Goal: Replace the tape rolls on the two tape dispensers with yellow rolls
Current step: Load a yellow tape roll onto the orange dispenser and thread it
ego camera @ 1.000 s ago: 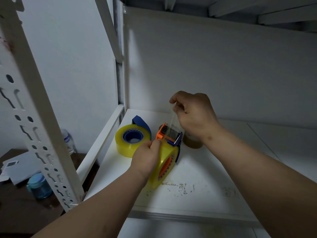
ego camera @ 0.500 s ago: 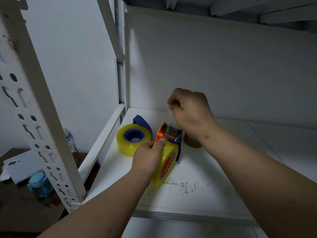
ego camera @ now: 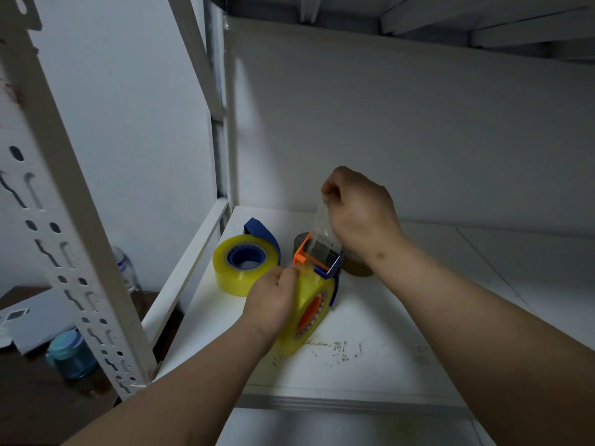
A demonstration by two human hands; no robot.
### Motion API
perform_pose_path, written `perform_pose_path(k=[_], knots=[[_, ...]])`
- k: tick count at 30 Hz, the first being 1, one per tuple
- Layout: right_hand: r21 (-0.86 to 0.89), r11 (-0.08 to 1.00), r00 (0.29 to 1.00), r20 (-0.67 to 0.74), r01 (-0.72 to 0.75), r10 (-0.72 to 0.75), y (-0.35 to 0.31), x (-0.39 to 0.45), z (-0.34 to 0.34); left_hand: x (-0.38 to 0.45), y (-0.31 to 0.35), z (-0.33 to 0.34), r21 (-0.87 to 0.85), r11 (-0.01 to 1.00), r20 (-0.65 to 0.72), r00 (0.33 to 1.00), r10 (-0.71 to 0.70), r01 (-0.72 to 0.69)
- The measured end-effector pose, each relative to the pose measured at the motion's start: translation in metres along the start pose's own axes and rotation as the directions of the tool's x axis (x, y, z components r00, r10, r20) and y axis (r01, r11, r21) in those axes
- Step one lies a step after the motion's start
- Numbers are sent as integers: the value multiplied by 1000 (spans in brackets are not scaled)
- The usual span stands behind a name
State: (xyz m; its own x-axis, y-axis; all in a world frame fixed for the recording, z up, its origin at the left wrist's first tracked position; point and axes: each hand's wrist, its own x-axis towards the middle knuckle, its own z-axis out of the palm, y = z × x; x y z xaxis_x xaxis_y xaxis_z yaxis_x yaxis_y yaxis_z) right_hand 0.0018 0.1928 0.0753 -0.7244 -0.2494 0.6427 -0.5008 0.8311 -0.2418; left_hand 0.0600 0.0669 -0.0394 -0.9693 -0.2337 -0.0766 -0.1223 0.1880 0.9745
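An orange tape dispenser [ego camera: 306, 252] loaded with a yellow roll [ego camera: 310, 304] stands upright on the white shelf [ego camera: 370, 333]. My left hand [ego camera: 273, 300] grips the yellow roll from the left side. My right hand [ego camera: 357, 210] pinches the clear free end of the tape [ego camera: 318, 220] and holds it stretched upward above the dispenser's cutter. To the left a blue dispenser [ego camera: 260, 233] with a yellow roll [ego camera: 244, 265] lies flat on the shelf.
A brownish tape roll [ego camera: 355, 268] lies behind the orange dispenser, partly hidden by my right wrist. A perforated white upright [ego camera: 64, 220] stands at the left. Below it on a dark table are a blue-lidded jar [ego camera: 70, 355], a bottle [ego camera: 124, 265] and papers [ego camera: 29, 320].
My right hand has drawn the tape end higher, away from the dispenser. My left hand stays gripping the yellow roll. The view has shifted slightly.
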Motion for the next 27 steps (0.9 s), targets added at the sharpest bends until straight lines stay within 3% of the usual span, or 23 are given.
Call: perform_pose_path(k=[8, 18, 22, 27], knots=[[57, 994, 993, 73, -97, 92, 4, 7, 0, -6, -1, -21, -141, 979, 325, 941, -94, 146], [199, 964, 984, 3, -174, 177, 10, 12, -9, -5, 1, -18, -61, 996, 184, 982, -49, 61], [264, 939, 975, 35, -220, 218, 12, 8, -9, -4, -3, -27, -136, 983, 304, 950, -74, 121], [307, 918, 964, 166, -249, 206, 18, 15, -18, 2, -2, -41, -211, 943, 503, 855, -122, 259]])
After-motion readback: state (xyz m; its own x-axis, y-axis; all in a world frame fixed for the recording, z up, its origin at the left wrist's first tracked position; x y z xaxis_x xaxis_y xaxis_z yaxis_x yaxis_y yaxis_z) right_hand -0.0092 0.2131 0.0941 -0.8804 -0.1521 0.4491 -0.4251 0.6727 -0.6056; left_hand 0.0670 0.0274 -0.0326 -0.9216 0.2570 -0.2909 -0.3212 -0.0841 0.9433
